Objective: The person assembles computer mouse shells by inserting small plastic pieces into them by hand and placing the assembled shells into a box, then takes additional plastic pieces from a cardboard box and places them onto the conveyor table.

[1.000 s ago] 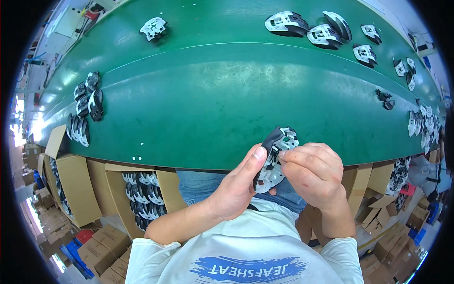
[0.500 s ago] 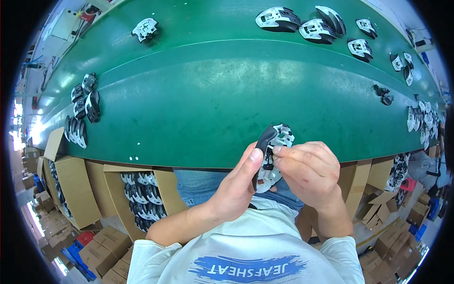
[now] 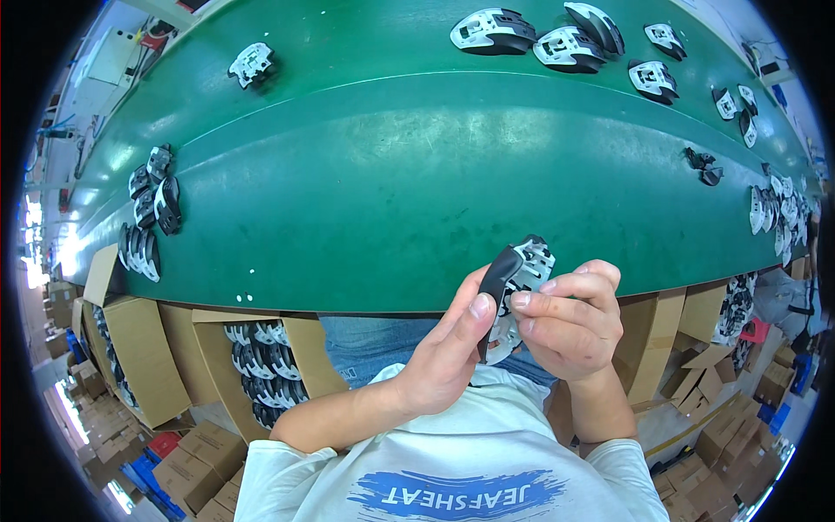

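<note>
Just past the near table edge is a black-and-white plastic mouse shell [image 3: 529, 271], held tilted with its hollow, ribbed inside showing. My left hand [image 3: 448, 357] grips it by the black outer side, thumb along that side and the other fingers hidden behind. At the white inner side, my right hand [image 3: 574, 322] has its fingers closed in a pinch against the shell. Whether a small part sits between those fingertips is hidden. The shell's lower end reaches in front of my shirt.
More mouse shells stand in groups at the far right [image 3: 570, 48], far left [image 3: 252, 65] and left edge [image 3: 167, 204]. Small dark parts [image 3: 703, 165] lie right on the green table [image 3: 374, 191]. Below its edge are open cartons [image 3: 209, 348], one with rows of shells [image 3: 261, 361].
The shell and both hands have shifted slightly right. My right fingertips have moved from over the shell's dark middle toward its right rim. The whole view has turned slightly.
</note>
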`<state>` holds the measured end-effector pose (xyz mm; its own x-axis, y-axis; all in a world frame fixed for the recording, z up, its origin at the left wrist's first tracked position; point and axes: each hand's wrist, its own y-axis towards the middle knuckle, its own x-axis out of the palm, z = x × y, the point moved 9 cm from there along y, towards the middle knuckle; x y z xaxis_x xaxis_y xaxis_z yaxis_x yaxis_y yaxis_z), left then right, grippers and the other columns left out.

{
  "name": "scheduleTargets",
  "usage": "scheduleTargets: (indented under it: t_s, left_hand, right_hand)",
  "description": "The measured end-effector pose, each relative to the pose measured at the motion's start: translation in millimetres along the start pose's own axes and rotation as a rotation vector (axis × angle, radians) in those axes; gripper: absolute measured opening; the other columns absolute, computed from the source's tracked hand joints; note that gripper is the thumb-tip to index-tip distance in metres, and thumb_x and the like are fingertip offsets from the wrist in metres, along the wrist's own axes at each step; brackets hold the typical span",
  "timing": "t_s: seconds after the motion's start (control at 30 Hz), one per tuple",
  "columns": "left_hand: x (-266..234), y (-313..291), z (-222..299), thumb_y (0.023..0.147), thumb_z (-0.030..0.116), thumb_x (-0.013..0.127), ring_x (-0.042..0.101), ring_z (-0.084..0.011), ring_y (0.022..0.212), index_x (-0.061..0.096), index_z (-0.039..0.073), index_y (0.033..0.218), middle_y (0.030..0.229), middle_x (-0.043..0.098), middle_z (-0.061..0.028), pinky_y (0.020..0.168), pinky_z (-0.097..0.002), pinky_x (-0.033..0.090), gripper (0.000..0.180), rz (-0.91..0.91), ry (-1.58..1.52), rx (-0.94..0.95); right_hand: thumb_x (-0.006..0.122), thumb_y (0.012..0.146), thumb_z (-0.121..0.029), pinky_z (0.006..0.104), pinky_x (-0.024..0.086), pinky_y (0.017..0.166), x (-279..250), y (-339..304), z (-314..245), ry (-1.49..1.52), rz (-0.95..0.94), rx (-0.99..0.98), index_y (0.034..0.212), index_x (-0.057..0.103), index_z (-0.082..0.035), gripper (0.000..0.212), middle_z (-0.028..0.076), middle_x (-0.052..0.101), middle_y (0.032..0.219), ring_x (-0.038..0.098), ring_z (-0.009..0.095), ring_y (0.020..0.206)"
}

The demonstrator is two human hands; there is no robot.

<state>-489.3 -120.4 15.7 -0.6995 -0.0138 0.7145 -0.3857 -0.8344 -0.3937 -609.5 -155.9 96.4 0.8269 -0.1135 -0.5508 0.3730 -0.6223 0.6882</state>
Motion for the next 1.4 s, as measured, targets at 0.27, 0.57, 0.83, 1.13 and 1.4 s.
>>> scheduleTargets:
  t_s: [0.27,0.57,0.83,1.13,1.4]
  left_hand:
    - [-4.2,2.8,-4.7,0.114,0.055,0.039,0.05,-0.0183,0.139,0.032,0.009,0.164,0.155,0.05,-0.0058,0.113,-0.0405,0.042,0.068,0.047,-0.001,-0.036]
    - [-8.4,3.7,-6.3,0.115,0.055,0.035,0.051,-0.0202,0.143,0.038,0.011,0.164,0.157,0.053,-0.0049,0.12,-0.0438,0.039,0.065,0.023,-0.011,-0.036]
    - [1.3,5.2,-3.1,0.116,0.05,0.035,0.046,-0.0168,0.145,0.03,0.01,0.167,0.159,0.047,-0.0043,0.12,-0.0402,0.038,0.064,-0.046,-0.121,-0.057]
    - [-10.5,5.9,-9.3,0.116,0.051,0.035,0.051,-0.0161,0.141,0.035,0.012,0.165,0.155,0.053,-0.0033,0.116,-0.0382,0.041,0.062,0.013,-0.057,-0.049]
    - [-6.0,9.8,-1.9,0.117,0.049,0.036,0.04,-0.0183,0.148,0.021,0.006,0.169,0.162,0.042,-0.0099,0.123,-0.0373,0.03,0.069,-0.067,0.062,0.006]
  right_hand:
    - [0.09,0.073,-0.007,0.0397,0.042,0.09,5.7,2.0,9.3,-0.047,-0.038,0.14,0.09,0.075,-0.018,0.026,-0.007,0.081,0.106,0.068,0.016,0.096]
    - [0.09,0.076,-0.008,0.0481,0.042,0.112,4.7,-12.2,11.3,0.004,0.003,0.173,0.101,0.076,-0.017,0.03,-0.002,0.08,0.113,0.071,0.018,0.102]
    - [0.076,0.093,-0.044,0.0585,0.023,0.126,3.2,-18.9,8.6,-0.266,-0.157,0.202,0.118,0.08,-0.022,0.033,0.003,0.072,0.135,0.056,0.027,0.132]
    - [0.069,0.097,-0.048,0.0599,0.024,0.124,3.9,-18.3,1.6,-0.29,-0.205,0.172,0.12,0.08,-0.02,0.037,0.004,0.071,0.133,0.057,0.027,0.128]
    - [0.084,0.084,-0.013,0.0332,0.054,0.075,6.5,-12.1,-12.5,0.017,-0.339,0.224,0.117,0.077,-0.007,0.035,0.008,0.076,0.118,0.07,0.02,0.08]
